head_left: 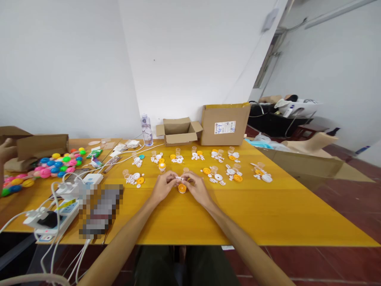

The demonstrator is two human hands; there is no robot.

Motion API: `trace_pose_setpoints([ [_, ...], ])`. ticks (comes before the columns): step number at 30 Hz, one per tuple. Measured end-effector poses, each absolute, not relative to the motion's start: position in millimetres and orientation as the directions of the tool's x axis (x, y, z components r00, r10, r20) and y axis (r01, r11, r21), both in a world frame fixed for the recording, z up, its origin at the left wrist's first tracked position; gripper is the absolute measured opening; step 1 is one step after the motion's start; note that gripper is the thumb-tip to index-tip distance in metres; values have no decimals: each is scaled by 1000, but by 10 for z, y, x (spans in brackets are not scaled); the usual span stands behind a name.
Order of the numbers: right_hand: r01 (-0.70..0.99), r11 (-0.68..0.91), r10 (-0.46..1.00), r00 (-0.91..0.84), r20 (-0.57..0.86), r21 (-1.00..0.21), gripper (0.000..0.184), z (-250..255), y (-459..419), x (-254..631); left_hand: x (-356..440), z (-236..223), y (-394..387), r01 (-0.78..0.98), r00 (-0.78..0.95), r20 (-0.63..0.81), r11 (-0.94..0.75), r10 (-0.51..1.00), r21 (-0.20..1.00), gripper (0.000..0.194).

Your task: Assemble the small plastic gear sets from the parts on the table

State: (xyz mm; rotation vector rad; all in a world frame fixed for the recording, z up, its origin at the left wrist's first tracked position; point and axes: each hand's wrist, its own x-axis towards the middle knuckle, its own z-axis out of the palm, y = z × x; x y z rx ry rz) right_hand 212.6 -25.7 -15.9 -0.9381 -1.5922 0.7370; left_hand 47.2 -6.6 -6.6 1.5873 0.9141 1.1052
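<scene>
Right there, pinched a small white piece (pixel 179 178) between the fingers of the left hand (pixel 163 186) and the right hand (pixel 197 187), closed narrow, over the worktop (pixel 268 214)! Could not make out the piece's full shape, half covered by fingertips. Had an orange-and-white round part (pixel 182 188) just below, toward the near edge. Had smooth yellow wood running between the forearms to that edge, and a broad stretch of it off to the right.

Beyond the hands, met rows of small heaps (pixel 218 177): holed flat white bits, orange and white discs, clear cups. Found an orange-and-white stack (pixel 162 167) near the left hand, wallward. Ran next into an open cardboard box (pixel 179 138), a labelled carton (pixel 226 137) and a clear bottle (pixel 147 133), all before the white wall (pixel 184 59).

Over left, came up against white power strips (pixel 70 212), looped cables (pixel 57 198) and a dark flat object (pixel 102 210), pixelated past reading; farther out, glossy many-coloured balls (pixel 56 167) and, cut off at the view's edge, another person's hand (pixel 6 151). Off the right side, spotted a big open box (pixel 297 165) with a pale curved form (pixel 312 143), partly hidden.
</scene>
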Motion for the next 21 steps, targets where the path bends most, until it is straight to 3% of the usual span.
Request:
trace_pose_setpoints([
  [21, 217, 514, 857, -93, 507, -830, 16, -172, -265, 2131, 468, -54, -76, 141, 297, 312, -364, 902, 921, 14],
])
